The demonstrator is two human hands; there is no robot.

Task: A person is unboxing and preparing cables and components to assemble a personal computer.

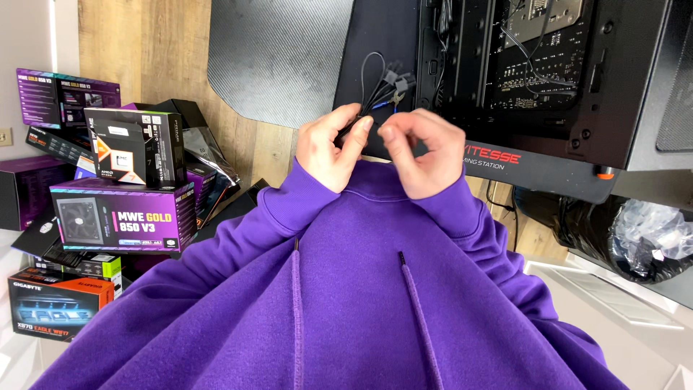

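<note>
Wood floor's buried in boxes (pixel 115 217), and by the open case (pixel 541 72) both hands, left hand (pixel 330 148) and right hand (pixel 422 152), are pinched shut on thin floppy cables (pixel 377 90), probably light stuff best held near the plugs.

Two bare hands, left (pixel 328 155) and right (pixel 422 155); one bundle of thin black cables with small plug ends (pixel 382 83); one open black metal computer case (pixel 534 72); two purple hoodie drawstrings (pixel 297 318); several stacked cardboard component boxes (pixel 115 217), number not countable.
</note>
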